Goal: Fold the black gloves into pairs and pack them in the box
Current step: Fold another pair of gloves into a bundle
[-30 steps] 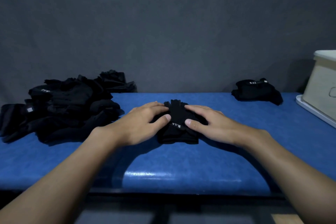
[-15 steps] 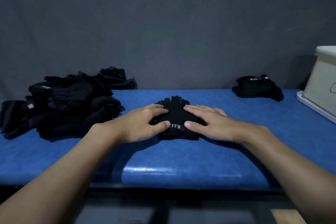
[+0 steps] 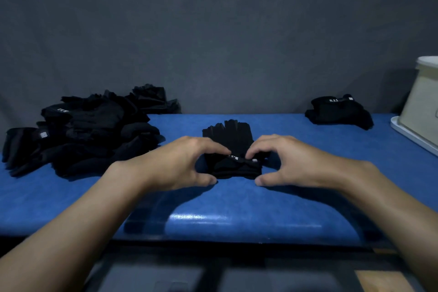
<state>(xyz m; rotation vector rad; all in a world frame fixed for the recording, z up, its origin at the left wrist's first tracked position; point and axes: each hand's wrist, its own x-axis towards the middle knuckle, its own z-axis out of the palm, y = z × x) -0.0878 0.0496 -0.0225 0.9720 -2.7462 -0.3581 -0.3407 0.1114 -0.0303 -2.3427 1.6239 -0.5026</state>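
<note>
Right now my left grip (image 3: pixel 180 163) and right grip (image 3: pixel 291 161) are both curled onto the cuff end of the pair (image 3: pixel 227 140). The fingertips sit on top by the white lettering and the thumbs low at its near edge, so each grip is pinching cloth rather than lying flat. The pair lies in the middle of the tabletop (image 3: pixel 237 204), glove fingers pointing away from me, one glove stacked on the other as far as I can tell. I judge the step in hand to be the fold: I'd lift the cuff evenly with both grips and bring it forward over the glove fingers, keeping the layers squared so neither slips out, then press it flat. To the left sits the pile (image 3: pixel 90 135) of loose gloves. Far right, a bundle (image 3: pixel 339 111) lies near the box (image 3: pixel 424 111), which stands on a white tray (image 3: pixel 407 134).
</note>
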